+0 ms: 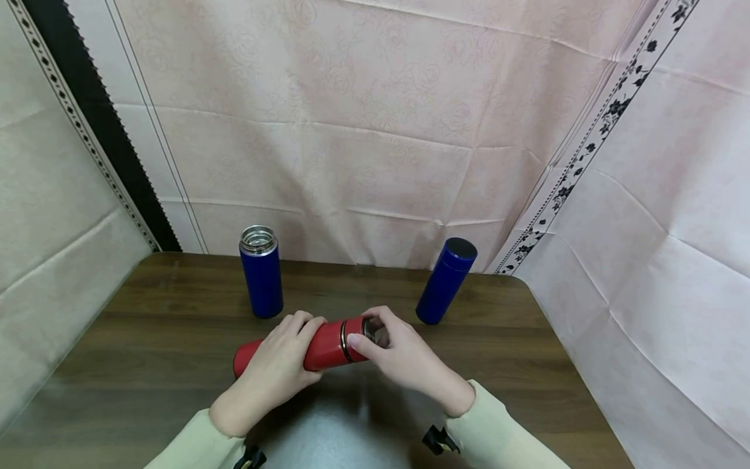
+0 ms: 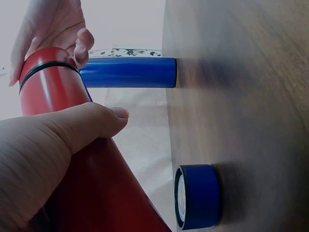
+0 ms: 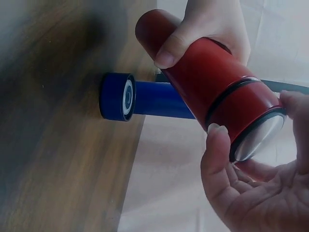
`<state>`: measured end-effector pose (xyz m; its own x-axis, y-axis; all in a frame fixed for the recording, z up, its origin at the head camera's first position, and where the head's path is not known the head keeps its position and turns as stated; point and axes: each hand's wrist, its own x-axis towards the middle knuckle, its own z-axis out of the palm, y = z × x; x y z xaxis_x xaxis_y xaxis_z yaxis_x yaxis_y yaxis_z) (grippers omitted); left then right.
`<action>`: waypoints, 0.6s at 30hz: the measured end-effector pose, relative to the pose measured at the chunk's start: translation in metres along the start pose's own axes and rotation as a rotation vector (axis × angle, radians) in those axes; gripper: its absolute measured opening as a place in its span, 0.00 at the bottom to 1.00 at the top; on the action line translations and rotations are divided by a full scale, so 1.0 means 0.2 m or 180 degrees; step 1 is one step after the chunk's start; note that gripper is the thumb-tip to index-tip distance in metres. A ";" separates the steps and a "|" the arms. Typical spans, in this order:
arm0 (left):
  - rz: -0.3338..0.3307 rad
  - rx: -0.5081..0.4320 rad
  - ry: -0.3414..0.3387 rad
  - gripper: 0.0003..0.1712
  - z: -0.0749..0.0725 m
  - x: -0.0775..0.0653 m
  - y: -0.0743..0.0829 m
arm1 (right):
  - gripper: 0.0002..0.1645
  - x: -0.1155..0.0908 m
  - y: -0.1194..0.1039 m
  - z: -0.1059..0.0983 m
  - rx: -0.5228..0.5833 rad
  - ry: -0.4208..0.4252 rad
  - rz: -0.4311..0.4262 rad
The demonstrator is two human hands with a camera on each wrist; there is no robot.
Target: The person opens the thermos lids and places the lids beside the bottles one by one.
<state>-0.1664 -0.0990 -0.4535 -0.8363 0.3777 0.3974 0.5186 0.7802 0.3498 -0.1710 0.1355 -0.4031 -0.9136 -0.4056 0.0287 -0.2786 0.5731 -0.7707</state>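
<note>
A red vacuum flask [image 1: 328,348] is held tilted above the table, its bottom end toward the left. My left hand [image 1: 278,361] grips the flask's body, the thumb [image 2: 99,118] lying across it. At the other end, my right hand [image 1: 404,355] pinches the red lid [image 3: 253,108] between thumb and fingers. The lid has a silvery disc top and sits on the flask beyond a dark ring. A loose blue lid [image 2: 198,196] rests on the table, its inner side showing in both wrist views; in the head view it is hidden.
At the back left stands a blue flask [image 1: 262,277] without a lid, its steel mouth showing. A second blue flask [image 1: 445,283], lid on, stands at the back right. Pale patterned cloth [image 1: 363,143] hangs behind and beside the wooden table [image 1: 146,326].
</note>
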 end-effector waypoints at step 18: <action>0.0008 0.0000 0.0013 0.47 -0.01 0.00 0.00 | 0.39 -0.01 -0.02 -0.02 -0.0091 -0.0098 -0.0026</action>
<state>-0.1659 -0.0997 -0.4506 -0.8341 0.3778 0.4019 0.5209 0.7791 0.3488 -0.1689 0.1373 -0.3976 -0.9018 -0.4319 0.0148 -0.2948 0.5897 -0.7519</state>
